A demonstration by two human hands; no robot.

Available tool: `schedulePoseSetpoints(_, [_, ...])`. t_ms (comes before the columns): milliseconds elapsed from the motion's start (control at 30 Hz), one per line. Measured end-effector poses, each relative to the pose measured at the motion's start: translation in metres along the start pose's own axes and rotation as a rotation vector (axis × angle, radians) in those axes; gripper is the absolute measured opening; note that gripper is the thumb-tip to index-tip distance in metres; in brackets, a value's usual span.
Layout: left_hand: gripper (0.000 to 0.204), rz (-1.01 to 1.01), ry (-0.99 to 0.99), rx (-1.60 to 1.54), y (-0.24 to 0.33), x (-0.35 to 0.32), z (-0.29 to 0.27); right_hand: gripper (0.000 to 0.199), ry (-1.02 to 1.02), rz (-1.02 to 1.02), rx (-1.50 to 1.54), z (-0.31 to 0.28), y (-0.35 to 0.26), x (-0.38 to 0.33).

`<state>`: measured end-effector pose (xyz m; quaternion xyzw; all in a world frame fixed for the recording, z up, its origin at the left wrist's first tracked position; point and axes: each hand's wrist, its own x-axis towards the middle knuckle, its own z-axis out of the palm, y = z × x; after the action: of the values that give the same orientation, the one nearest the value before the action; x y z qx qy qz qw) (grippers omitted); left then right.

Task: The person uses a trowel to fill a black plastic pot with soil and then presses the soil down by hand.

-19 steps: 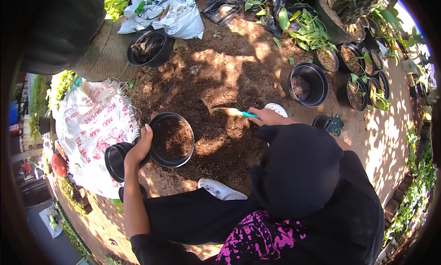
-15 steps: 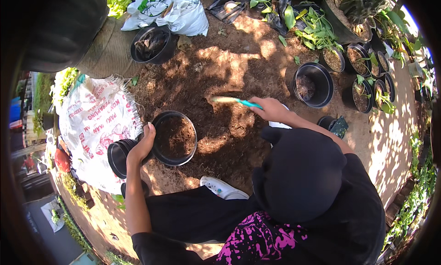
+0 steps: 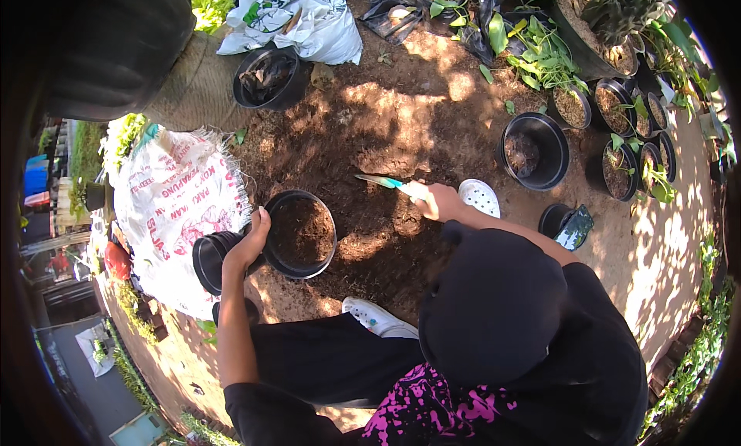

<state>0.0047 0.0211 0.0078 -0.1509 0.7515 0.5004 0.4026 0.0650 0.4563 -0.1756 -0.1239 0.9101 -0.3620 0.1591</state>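
My left hand (image 3: 252,242) is closed on the left side of a round black plant pot (image 3: 333,241), which holds some dark loose soil (image 3: 302,228). The pot stands on the ground, its opening facing up. Just right of it, my right hand (image 3: 437,202) is wrapped round the teal handle of a small hand trowel (image 3: 384,181). The trowel's narrow blade points left, low over a spread of dark soil (image 3: 363,149); whether it touches the soil I cannot tell. Beside my left wrist lie stacked black pots (image 3: 210,262), partly covered by the hand.
A printed white sack (image 3: 166,206) lies at the left. Farther off are a black pot (image 3: 266,79) and white plastic bags (image 3: 320,33). To the right stand a larger black pot (image 3: 552,156) and several potted seedlings (image 3: 617,168). White clogs (image 3: 480,197) rest near the soil.
My right hand and the trowel have moved left and a little nearer, uncovering more of the right clog. My left hand keeps its hold on the pot. The whole view has shifted slightly.
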Motion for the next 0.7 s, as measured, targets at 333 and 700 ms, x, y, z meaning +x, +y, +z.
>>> schedulePoseSetpoints(333, [0.1, -0.145, 0.22, 1.033, 0.037, -0.035, -0.007, 0.037, 0.231, 0.078, 0.072, 0.004, -0.005, 0.025])
schedulePoseSetpoints(700, [0.072, 0.765, 0.255, -0.24, -0.075, -0.186, 0.021, 0.022, 0.19, -0.047, 0.372, 0.002, 0.026, 0.066])
